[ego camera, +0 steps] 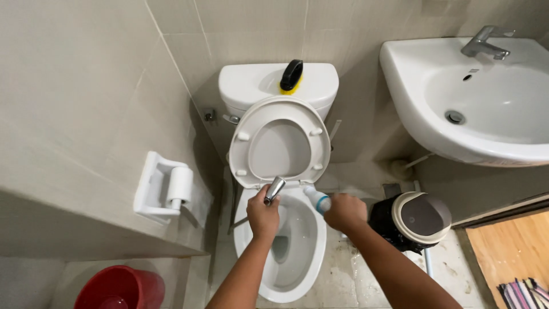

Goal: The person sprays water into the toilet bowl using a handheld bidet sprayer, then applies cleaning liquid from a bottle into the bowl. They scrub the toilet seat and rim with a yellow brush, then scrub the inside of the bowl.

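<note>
We hold both hands over the open toilet bowl [294, 246]. Our left hand [263, 216] has its fingers wrapped tightly around a chrome spray nozzle [275, 188], its tip angled up towards the rear of the rim, apparently so the jet meets the inner wall. Our right hand [345, 212] is closed around a white bottle with a blue collar [318, 199], tilted with its neck leaning over the bowl, a position suited to pouring. The nozzle and bottle sit near each other, just apart, above the back edge.

Beside the bowl stands a lidded bin [420, 217] with a dark liner. A red bucket [117, 288] is cut off at the lower left. The seat [280, 140] is raised against the tank [260, 83], which carries a black-and-yellow brush [291, 76]. On the left wall hangs a paper roll holder [163, 186]; the basin [480, 97] is on the right.

The nozzle hose is mostly hidden, and we cannot tell whether water flows.
</note>
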